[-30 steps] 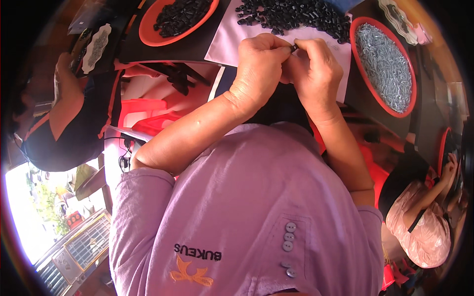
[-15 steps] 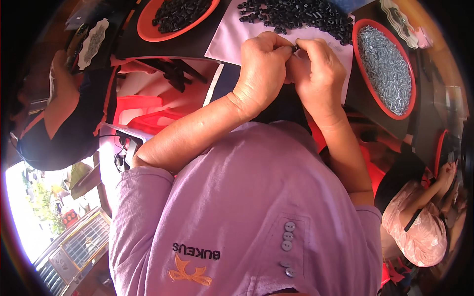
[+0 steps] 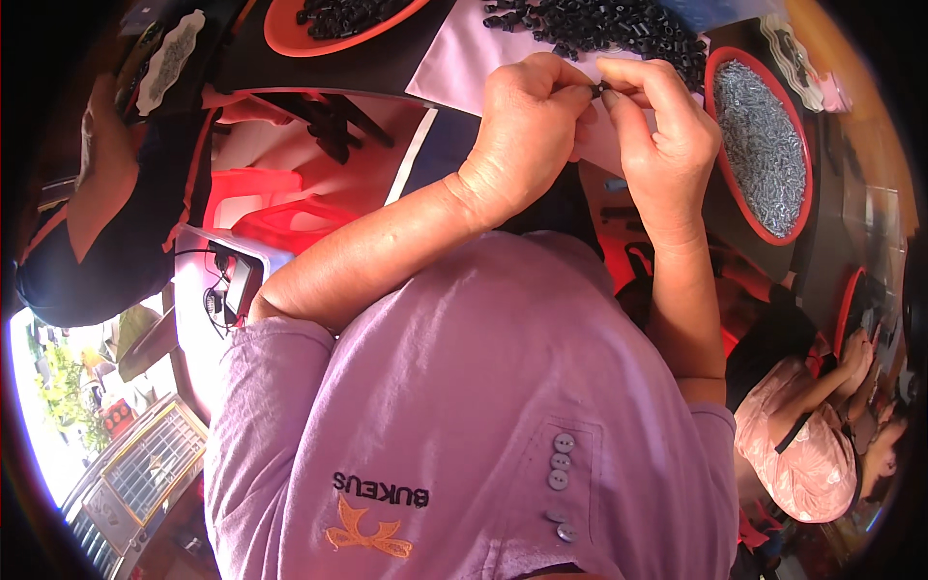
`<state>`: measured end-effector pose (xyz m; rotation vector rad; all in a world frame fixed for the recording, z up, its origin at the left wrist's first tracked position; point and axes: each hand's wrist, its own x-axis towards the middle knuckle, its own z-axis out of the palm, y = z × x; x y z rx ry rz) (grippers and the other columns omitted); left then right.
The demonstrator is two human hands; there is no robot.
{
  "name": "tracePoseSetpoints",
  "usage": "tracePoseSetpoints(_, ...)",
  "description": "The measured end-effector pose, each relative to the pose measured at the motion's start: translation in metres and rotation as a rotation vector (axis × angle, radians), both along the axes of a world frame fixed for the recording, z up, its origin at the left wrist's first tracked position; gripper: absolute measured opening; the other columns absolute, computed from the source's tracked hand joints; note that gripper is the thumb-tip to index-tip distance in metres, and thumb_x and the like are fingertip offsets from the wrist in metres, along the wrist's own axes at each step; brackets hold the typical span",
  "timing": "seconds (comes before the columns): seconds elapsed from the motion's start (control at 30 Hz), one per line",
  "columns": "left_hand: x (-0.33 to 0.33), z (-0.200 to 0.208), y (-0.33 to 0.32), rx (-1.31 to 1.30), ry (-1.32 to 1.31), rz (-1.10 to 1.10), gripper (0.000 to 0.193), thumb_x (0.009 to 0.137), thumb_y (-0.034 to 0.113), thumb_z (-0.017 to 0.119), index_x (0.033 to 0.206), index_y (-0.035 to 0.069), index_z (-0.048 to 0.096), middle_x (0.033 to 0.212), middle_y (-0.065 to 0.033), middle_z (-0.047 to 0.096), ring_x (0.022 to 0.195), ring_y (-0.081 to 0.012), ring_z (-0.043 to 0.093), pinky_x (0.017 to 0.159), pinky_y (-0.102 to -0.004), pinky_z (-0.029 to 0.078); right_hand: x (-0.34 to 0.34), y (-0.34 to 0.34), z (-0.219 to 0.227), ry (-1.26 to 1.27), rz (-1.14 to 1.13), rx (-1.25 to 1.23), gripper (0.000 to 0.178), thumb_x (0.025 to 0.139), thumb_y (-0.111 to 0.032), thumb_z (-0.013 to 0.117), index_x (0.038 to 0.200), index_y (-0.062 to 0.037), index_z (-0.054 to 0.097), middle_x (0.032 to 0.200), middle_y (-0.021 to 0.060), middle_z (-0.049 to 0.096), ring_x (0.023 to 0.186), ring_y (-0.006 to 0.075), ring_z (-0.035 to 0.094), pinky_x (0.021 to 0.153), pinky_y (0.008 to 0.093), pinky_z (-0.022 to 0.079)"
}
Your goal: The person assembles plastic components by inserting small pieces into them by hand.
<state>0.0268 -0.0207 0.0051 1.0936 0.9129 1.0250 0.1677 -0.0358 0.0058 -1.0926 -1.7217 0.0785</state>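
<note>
In front of me my left hand (image 3: 527,126) and my right hand (image 3: 667,140) meet over a pale pink cloth (image 3: 454,63). A small black plastic part (image 3: 597,89) sits between their fingertips, and both hands are pinched on it. Its exact shape is mostly covered by the fingers. Just beyond the hands lies a heap of small black plastic parts (image 3: 619,29), several of them short and tube-like. To the right of my right hand stands a red oval tray (image 3: 808,159) full of small silvery metal pieces (image 3: 762,145), thin and pin-like.
An orange-red bowl (image 3: 280,39) at the far left holds more black parts. White scalloped trays (image 3: 172,63) lie farther left and far right. Other people work on both sides: a dark-clothed person (image 3: 97,232) at left, one in a pink patterned top (image 3: 797,435) at right. Red stools (image 3: 290,227) stand below.
Both hands have shifted slightly right, and my right hand's fingers have spread somewhat from the left hand's around the black part. The whole view has also shifted a little.
</note>
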Motion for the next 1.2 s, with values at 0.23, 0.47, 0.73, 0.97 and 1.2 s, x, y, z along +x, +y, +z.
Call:
tracePoseSetpoints(0.23, -0.002, -0.001, -0.002, 0.006, 0.071, -0.026, 0.013, 0.094, 0.005, 0.057, 0.098, -0.005, 0.064, 0.080, -0.0076, 0.067, 0.065, -0.0112, 0.063, 0.055, -0.0238, 0.052, 0.001, 0.000, 0.005, 0.030, 0.043, -0.055, 0.025, 0.073, 0.014, 0.057, 0.090, -0.0006, 0.068, 0.079, 0.0094, 0.070, 0.068, 0.0178, 0.068, 0.061, 0.0272, 0.053)
tracePoseSetpoints(0.47, -0.002, -0.006, -0.001, 0.092, 0.090, -0.020, 0.012, 0.092, 0.003, 0.057, 0.098, -0.005, 0.064, 0.078, -0.0071, 0.067, 0.064, -0.0102, 0.062, 0.054, -0.0233, 0.052, 0.000, 0.001, 0.014, 0.006, 0.028, -0.096, 0.024, 0.074, 0.011, 0.056, 0.088, -0.0024, 0.069, 0.074, 0.0083, 0.070, 0.063, 0.0170, 0.068, 0.057, 0.0276, 0.053)
tracePoseSetpoints(0.73, 0.002, -0.007, -0.005, 0.107, 0.151, 0.038, 0.011, 0.091, 0.002, 0.058, 0.096, -0.005, 0.064, 0.074, -0.0063, 0.066, 0.061, -0.0100, 0.061, 0.053, -0.0224, 0.051, -0.005, -0.002, 0.007, -0.053, -0.015, -0.007, 0.025, 0.070, 0.014, 0.057, 0.088, -0.0025, 0.064, 0.078, 0.0072, 0.068, 0.066, 0.0185, 0.067, 0.060, 0.0282, 0.053)
tracePoseSetpoints(0.97, 0.010, -0.019, -0.006, 0.588, 0.360, 0.250, 0.006, 0.087, -0.002, 0.059, 0.090, -0.004, 0.064, 0.072, -0.0108, 0.067, 0.062, -0.0157, 0.063, 0.056, -0.0279, 0.050, -0.013, -0.007, -0.004, 0.237, -0.047, -0.069, 0.028, 0.072, 0.018, 0.055, 0.090, -0.0019, 0.061, 0.078, 0.0039, 0.066, 0.068, 0.0132, 0.066, 0.061, 0.0250, 0.052)
tracePoseSetpoints(1.2, 0.009, -0.018, -0.003, 0.696, 0.376, 0.298, 0.005, 0.087, -0.002, 0.060, 0.088, -0.004, 0.064, 0.072, -0.0107, 0.067, 0.063, -0.0153, 0.063, 0.057, -0.0284, 0.050, -0.006, -0.001, 0.000, 0.072, 0.001, -0.019, 0.025, 0.075, 0.017, 0.057, 0.091, -0.0008, 0.061, 0.079, 0.0048, 0.067, 0.069, 0.0132, 0.067, 0.064, 0.0244, 0.053)
